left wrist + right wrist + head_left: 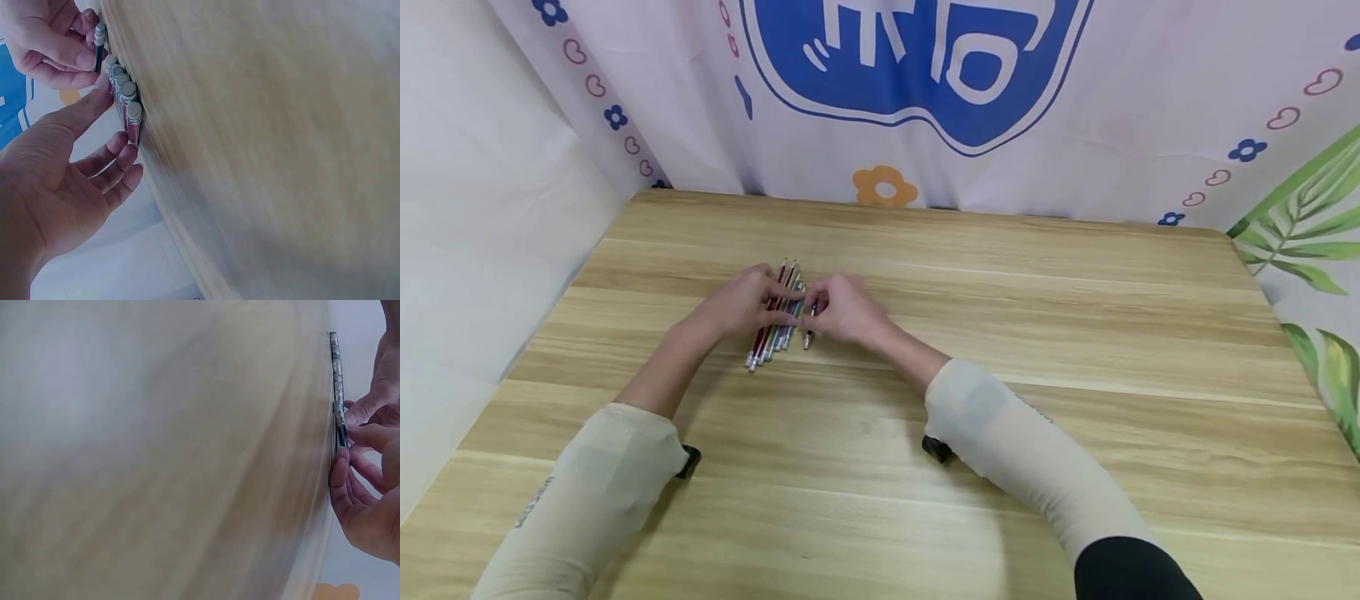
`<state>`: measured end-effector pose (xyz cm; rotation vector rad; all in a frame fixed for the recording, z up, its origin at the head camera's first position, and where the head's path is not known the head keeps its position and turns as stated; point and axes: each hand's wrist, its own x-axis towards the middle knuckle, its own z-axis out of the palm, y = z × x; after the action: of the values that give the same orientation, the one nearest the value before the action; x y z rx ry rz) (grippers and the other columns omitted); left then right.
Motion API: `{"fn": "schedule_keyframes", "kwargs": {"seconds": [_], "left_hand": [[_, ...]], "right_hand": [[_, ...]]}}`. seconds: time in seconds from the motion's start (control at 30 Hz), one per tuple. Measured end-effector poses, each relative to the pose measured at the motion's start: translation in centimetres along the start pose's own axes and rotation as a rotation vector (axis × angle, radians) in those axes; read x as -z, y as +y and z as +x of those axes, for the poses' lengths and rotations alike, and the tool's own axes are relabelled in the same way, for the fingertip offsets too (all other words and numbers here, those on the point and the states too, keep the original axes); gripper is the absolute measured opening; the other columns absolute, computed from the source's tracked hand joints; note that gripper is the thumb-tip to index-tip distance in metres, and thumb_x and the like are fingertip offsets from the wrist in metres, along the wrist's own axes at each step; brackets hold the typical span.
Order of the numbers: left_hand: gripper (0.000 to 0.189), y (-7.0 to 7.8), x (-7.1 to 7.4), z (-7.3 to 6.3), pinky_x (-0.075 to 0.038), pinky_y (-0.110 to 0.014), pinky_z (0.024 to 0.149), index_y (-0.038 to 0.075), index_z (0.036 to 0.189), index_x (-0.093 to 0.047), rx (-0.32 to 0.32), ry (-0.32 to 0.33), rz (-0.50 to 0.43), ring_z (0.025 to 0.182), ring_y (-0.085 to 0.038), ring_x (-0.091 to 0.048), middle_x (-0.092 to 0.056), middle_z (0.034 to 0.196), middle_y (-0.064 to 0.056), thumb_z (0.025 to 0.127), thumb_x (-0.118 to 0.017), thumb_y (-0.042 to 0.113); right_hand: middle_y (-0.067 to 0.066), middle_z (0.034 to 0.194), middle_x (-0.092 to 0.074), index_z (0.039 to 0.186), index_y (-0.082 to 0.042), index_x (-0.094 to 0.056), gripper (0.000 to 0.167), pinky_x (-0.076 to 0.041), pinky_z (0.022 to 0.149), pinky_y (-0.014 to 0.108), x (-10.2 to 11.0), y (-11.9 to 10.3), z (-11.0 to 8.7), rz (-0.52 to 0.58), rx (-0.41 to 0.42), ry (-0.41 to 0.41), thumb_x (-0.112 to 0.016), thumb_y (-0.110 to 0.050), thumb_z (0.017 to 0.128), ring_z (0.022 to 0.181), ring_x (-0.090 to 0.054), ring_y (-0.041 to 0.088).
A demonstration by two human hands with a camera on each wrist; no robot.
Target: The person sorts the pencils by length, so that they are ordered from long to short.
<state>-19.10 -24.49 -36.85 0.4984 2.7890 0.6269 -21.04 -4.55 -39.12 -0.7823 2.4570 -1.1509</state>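
Observation:
Several pencils [763, 340] with metal-capped eraser ends lie side by side in a slanted row on the wooden table. My left hand [741, 302] spans this row from above, its thumb at one side and its fingers at the other, as the left wrist view shows with the pencil ends [128, 90]. Just right of the row, my right hand [847, 311] pinches one dark pencil [808, 340] between thumb and fingers. In the left wrist view that dark pencil [99, 50] stands slightly apart from the others. The fingers partly hide the pencils' middles.
The light wooden table [1075, 333] stretches to both sides and toward the front. Behind it hangs a white cloth [812, 158] with a blue emblem and flowers. A white wall covering [475, 208] borders the left edge, and a leaf-patterned cloth [1315, 275] the right.

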Motion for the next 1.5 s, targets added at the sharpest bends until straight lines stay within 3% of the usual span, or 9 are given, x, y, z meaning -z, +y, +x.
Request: {"fn": "schedule_keyframes", "kwargs": {"seconds": [0.43, 1.23, 1.37, 1.5], "left_hand": [[0.042, 0.32, 0.17, -0.07, -0.048, -0.047, 0.081, 0.003, 0.13, -0.07, -0.016, 0.008, -0.003, 0.097, -0.032, -0.055, -0.06, 0.114, -0.024, 0.092, -0.081, 0.016], [0.042, 0.25, 0.2, -0.13, -0.045, -0.043, 0.077, 0.003, 0.131, -0.069, -0.006, 0.007, -0.008, 0.093, -0.03, -0.052, -0.06, 0.112, -0.022, 0.092, -0.08, 0.017], [0.042, 0.28, 0.19, -0.18, -0.046, -0.044, 0.079, 0.003, 0.131, -0.069, -0.004, 0.005, -0.005, 0.095, -0.031, -0.053, -0.06, 0.113, -0.023, 0.093, -0.08, 0.016], [0.043, 0.29, 0.15, -0.21, -0.046, -0.045, 0.079, 0.005, 0.133, -0.068, -0.001, 0.002, 0.003, 0.096, -0.032, -0.054, -0.06, 0.114, -0.023, 0.093, -0.08, 0.017]], "right_hand": [[0.002, 0.084, -0.07, 0.104, -0.006, -0.076, 0.018, -0.047, 0.06, 0.02, 0.0, 0.01, 0.43, -0.005, -0.029, 0.009, -0.083, -0.015, 0.09, 0.069, -0.057, 0.012], [0.006, 0.091, -0.073, 0.102, -0.003, -0.076, 0.014, -0.051, 0.069, 0.02, -0.29, 0.0, 1.01, -0.037, -0.003, 0.016, -0.08, -0.012, 0.092, 0.077, -0.063, 0.014], [0.006, 0.092, -0.074, 0.104, -0.003, -0.076, 0.017, -0.052, 0.069, 0.021, -0.26, 0.07, 0.92, -0.011, -0.004, 0.017, -0.081, -0.012, 0.091, 0.079, -0.065, 0.016], [0.009, 0.097, -0.075, 0.113, 0.0, -0.073, 0.026, -0.055, 0.069, 0.021, -0.1, 0.05, 0.69, 0.083, -0.051, 0.017, -0.08, -0.006, 0.089, 0.081, -0.068, 0.016]]}}
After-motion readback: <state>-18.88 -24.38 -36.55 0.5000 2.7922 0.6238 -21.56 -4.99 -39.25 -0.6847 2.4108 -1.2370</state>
